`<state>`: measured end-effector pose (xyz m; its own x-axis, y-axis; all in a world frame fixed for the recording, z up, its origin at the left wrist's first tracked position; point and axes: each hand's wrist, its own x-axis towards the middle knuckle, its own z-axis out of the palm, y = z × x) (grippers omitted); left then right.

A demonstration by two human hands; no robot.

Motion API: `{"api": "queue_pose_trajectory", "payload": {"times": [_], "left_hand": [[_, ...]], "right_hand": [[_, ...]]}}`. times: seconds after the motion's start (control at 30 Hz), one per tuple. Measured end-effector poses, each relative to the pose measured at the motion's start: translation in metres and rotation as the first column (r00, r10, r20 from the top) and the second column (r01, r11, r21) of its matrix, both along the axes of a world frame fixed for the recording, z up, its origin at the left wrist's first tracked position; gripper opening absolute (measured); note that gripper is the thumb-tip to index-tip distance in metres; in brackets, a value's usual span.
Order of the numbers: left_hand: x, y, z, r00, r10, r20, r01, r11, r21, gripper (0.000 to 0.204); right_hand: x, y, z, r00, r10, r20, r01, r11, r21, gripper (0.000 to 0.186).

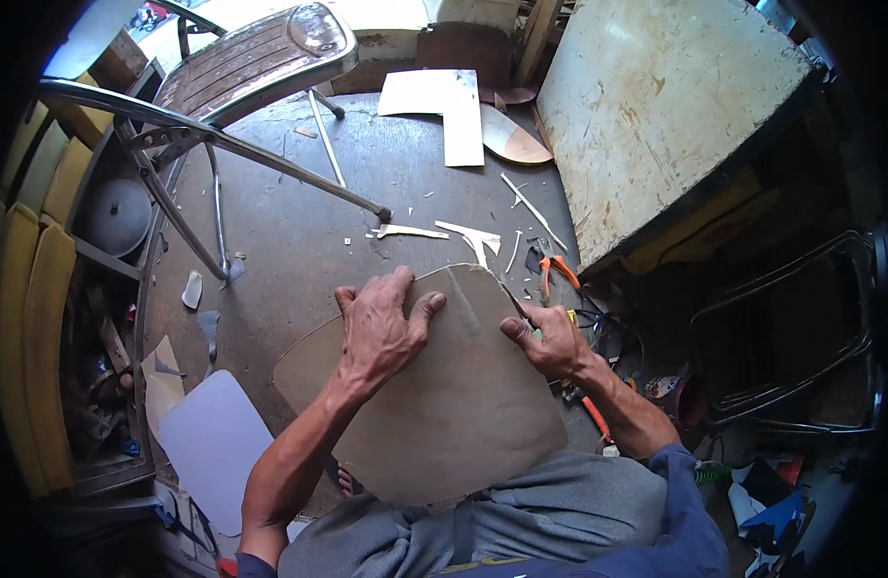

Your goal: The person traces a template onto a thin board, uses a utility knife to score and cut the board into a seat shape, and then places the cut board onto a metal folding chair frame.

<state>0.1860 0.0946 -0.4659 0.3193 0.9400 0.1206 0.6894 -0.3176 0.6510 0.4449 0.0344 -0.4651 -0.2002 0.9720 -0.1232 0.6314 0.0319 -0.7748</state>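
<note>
A large brown-grey panel [454, 385] with rounded corners lies tilted across my lap. My left hand [377, 323] grips its far edge, the thumb on top and the fingers bent over the rim. My right hand [552, 339] is closed at the panel's right edge around a narrow dark tool [514, 304], mostly hidden by the fingers. A pale strip [475, 247] of trimmed material touches or lies just beyond the far corner; I cannot tell which. Orange-handled pliers [555, 270] rest on the floor past my right hand.
A metal folding chair [261, 58] stands far left. White L-shaped sheet [458, 106] and offcuts lie on the floor [271, 212]. A scuffed pale board [675, 106] rises at right, above a dark folded frame [791, 337]. A pale rounded panel [216, 448] leans at left, near shelving.
</note>
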Motion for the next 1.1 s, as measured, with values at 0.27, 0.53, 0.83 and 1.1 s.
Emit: {"api": "queue_pose_trajectory", "payload": {"times": [0.27, 0.53, 0.83, 1.1], "left_hand": [[-0.003, -0.003, 0.005, 1.000, 0.006, -0.008, -0.006, 1.000, 0.016, 0.039], [-0.002, -0.005, 0.009, 1.000, 0.002, -0.026, -0.002, 1.000, 0.005, 0.039], [-0.004, -0.007, 0.012, 1.000, 0.010, -0.007, -0.010, 1.000, 0.004, 0.038], [-0.004, -0.006, 0.008, 1.000, 0.011, -0.010, -0.011, 1.000, 0.009, 0.039]], "right_hand": [[0.012, 0.019, 0.007, 0.987, 0.096, 0.130, -0.098, 0.995, 0.006, 0.078], [0.006, 0.022, 0.026, 0.969, 0.103, 0.223, -0.138, 0.980, 0.147, 0.073], [0.003, 0.023, 0.019, 0.957, 0.124, 0.262, -0.173, 0.970, 0.173, 0.071], [-0.001, 0.020, 0.017, 0.963, 0.089, 0.255, -0.139, 0.973, 0.183, 0.069]]}}
